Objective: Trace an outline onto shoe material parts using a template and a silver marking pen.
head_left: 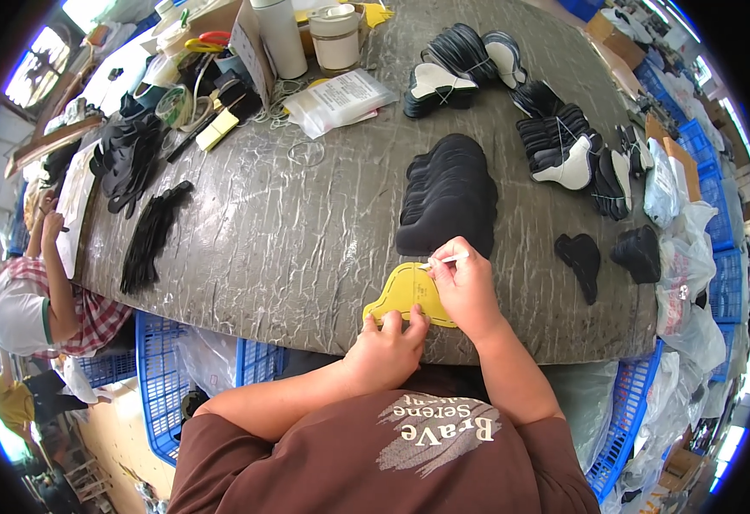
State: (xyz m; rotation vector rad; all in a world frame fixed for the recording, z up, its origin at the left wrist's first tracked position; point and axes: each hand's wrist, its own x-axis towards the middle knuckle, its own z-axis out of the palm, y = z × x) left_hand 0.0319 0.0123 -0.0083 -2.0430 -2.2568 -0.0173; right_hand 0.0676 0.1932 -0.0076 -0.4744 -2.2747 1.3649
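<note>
A yellow template [401, 289] with slots along its curved edge lies near the table's front edge. My left hand [385, 347] presses it down with fingers spread along its lower side. In my right hand [464, 295] is a slim white marking pen [449, 260], its tip at the template's upper edge. Whatever lies under the template is hidden. Just beyond it a fanned stack of black cut pieces [449, 193] rests on the table. Two small piles of black pieces, one [579, 264] nearer and another [637, 254] farther right, lie to the right of my hand.
Tied bundles of black and white pieces [564, 154] sit at the far right. Black strips [154, 236] lie at left. A clear packet [341, 101], a white jar [336, 38] and tools stand at the back left. Blue crates [159, 385] flank me; another person [49, 300] works at left.
</note>
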